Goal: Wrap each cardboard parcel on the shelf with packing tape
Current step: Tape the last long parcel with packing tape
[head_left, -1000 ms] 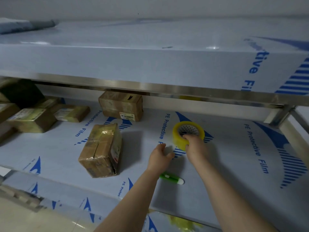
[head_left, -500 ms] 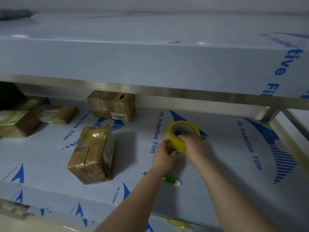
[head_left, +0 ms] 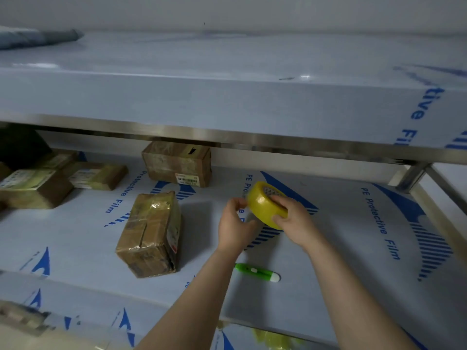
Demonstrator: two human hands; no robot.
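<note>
"Starting with the tape roll (head_left: 264, 207): where does it stand?"

"Yellow, held over the lower shelf (head_left: 353, 236), right of centre, tilted so that its core opening faces up and away. The right hand (head_left: 294, 222) grips it: fingers (head_left: 278, 199) curl over the upper rim, and the thumb presses the outer face."

"And the left hand (head_left: 235, 229)?"

"Fingers curled, with thumb and forefinger at the roll's left rim. They touch the roll or lie just beside it. I cannot tell whether they pinch a loose end of tape."

"Parcels?"

"All on the lower shelf. The nearest parcel (head_left: 151, 233) lies left of the hands, apart from them, long side running front to back, with glossy tape across its top and a label on its right face. The back parcel (head_left: 178, 164) stands against the rear, under the metal lip of the upper shelf (head_left: 227, 102), with a label low on its front. Two flat parcels (head_left: 97, 175) (head_left: 32, 188) lie at the left, touching or nearly so, both labelled on top. More brown shapes sit behind them, too dark to identify."

"Anything else on the surface?"

"A green and white pen-like tool (head_left: 256, 272) lies flat near the front edge, between the two forearms, and partly hidden by the left one. Both shelves carry pale film printed in blue, reading 'PE Protective Film'."
</note>
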